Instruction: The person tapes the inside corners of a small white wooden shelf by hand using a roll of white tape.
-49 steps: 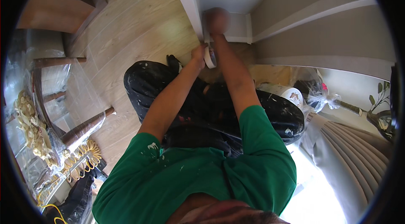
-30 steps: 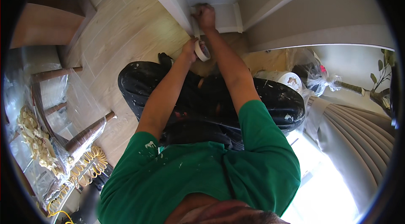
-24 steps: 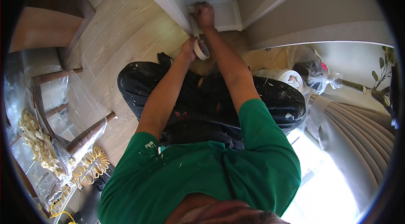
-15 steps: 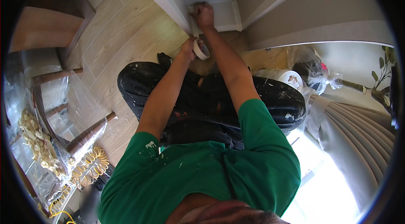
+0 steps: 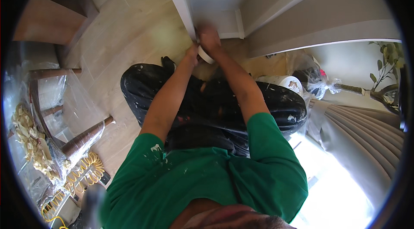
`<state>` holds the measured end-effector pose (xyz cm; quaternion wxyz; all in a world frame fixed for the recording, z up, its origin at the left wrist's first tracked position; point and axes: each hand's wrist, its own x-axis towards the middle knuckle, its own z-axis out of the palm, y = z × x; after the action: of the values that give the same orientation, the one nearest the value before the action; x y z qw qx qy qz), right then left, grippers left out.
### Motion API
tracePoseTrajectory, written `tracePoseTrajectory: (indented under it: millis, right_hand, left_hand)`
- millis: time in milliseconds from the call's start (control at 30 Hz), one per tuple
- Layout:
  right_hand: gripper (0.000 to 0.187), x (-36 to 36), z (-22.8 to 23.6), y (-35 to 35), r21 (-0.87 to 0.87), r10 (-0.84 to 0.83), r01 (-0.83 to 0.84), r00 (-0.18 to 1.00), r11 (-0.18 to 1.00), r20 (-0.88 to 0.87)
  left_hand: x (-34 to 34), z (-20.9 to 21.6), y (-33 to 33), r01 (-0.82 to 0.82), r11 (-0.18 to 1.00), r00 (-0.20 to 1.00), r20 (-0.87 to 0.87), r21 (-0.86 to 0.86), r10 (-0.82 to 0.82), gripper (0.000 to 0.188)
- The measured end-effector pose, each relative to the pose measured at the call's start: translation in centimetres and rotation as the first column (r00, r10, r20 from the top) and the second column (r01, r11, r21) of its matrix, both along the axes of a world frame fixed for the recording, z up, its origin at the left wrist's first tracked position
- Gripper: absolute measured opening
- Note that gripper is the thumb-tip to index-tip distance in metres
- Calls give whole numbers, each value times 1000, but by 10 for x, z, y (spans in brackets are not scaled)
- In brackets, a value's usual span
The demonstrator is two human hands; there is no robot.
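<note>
A roll of pale masking tape sits in my left hand, whose fingers are closed round its side. Just above it, my right hand is at the front left corner of a white cabinet bottom; motion blur smears its fingers, so what they hold is not visible. A pale strip runs along the right side of the cabinet bottom. The upright cabinet side panel stands just left of my right hand.
A wooden piece of furniture stands at the far left. Below it are a plastic-wrapped chair, crumpled used tape and a coiled yellow hose. To the right are a white bucket, a plastic-wrapped plant pot and grey curtains.
My right hand has moved down from inside the cabinet toward the tape roll and now partly covers it. My left hand stays nearly in place with the roll.
</note>
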<state>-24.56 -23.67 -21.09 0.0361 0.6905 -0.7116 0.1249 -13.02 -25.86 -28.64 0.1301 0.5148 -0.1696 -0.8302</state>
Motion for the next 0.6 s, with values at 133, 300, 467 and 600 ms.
tracePoseTrajectory:
  millis: [133,300,467,600]
  right_hand:
    - [48,-13,-5,-9,15,-10,13,987,1000,-161]
    - [51,-25,-8,-25,23,-101,106,983,994,-150]
    - [51,-23,5,-45,113,-158,167,984,979,-89]
    - [50,-26,5,-44,179,-163,178,982,968,-97]
  left_hand:
    - [-2,11,6,-3,998,999,-53,64,7,24]
    - [0,10,7,-21,997,1000,-4,69,21,21]
    - [2,10,6,15,998,999,42,53,-17,23]
    - [-4,18,7,28,999,995,91,41,-32,25]
